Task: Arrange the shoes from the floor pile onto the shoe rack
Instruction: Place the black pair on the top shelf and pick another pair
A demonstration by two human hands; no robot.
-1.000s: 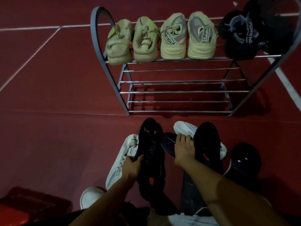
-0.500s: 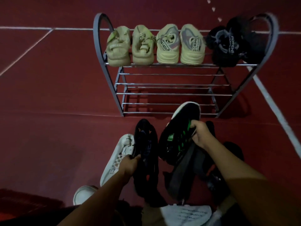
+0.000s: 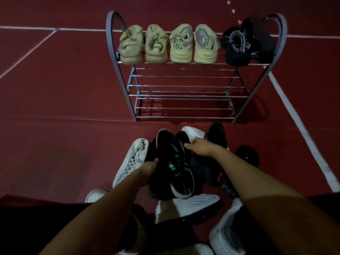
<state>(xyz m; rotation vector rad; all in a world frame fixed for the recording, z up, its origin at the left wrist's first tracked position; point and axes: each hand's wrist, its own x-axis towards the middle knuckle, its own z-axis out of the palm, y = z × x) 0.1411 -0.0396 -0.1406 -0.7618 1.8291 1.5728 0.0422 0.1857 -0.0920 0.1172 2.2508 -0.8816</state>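
Note:
A grey metal shoe rack [image 3: 187,96] stands ahead on the red floor. Its top shelf carries two beige pairs [image 3: 165,45] and a black pair [image 3: 244,45]; the lower shelves are bare. Just below it lies the floor pile. My right hand [image 3: 201,147] grips the edge of a black shoe with green stripes [image 3: 176,161], which lies tilted over another black shoe [image 3: 156,186]. My left hand [image 3: 149,170] holds that lower black shoe at its left side, and most of the shoe is hidden.
A white shoe [image 3: 128,162] lies left of my hands. More black shoes [image 3: 217,137] and a white one [image 3: 193,132] sit behind my right hand. White shoes [image 3: 187,205] lie near my legs. White lines [image 3: 303,133] cross the floor.
My right hand picked the green-striped black shoe out of the pile and brought it left and down over the black shoe in my left hand. The camera tilted slightly.

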